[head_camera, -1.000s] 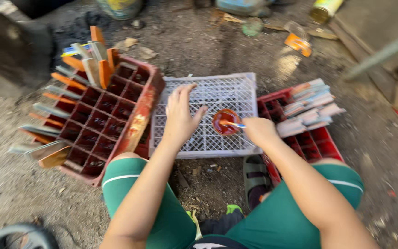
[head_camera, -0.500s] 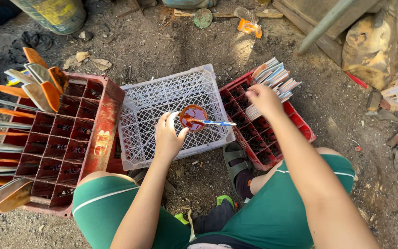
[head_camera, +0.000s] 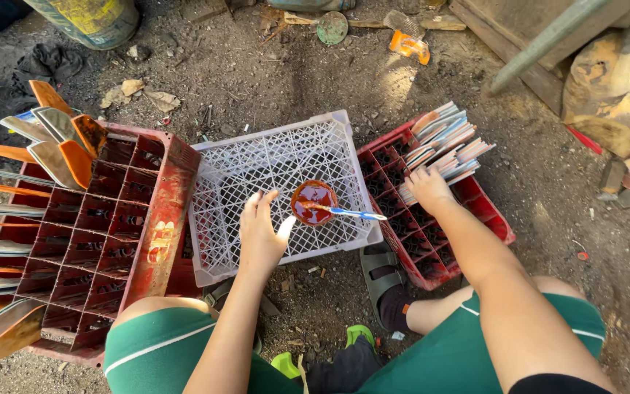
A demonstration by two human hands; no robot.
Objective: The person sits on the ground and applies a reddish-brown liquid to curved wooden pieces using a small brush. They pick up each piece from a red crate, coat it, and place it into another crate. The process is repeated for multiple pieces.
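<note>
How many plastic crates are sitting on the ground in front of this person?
3. A big red crate with dividers stands on the left, an upturned white crate in the middle, and a smaller red crate on the right under the right hand. More may lie out of view.

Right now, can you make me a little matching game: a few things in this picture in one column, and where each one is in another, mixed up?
Things:
1. white crate
2. small bowl
3. flat slats
4. left hand

Places:
a. stacked on the smaller red crate
b. upside down in the middle
c. beside the bowl, fingers spread
d. on top of the white crate

Pairs: 1-b, 2-d, 3-a, 4-c
</note>
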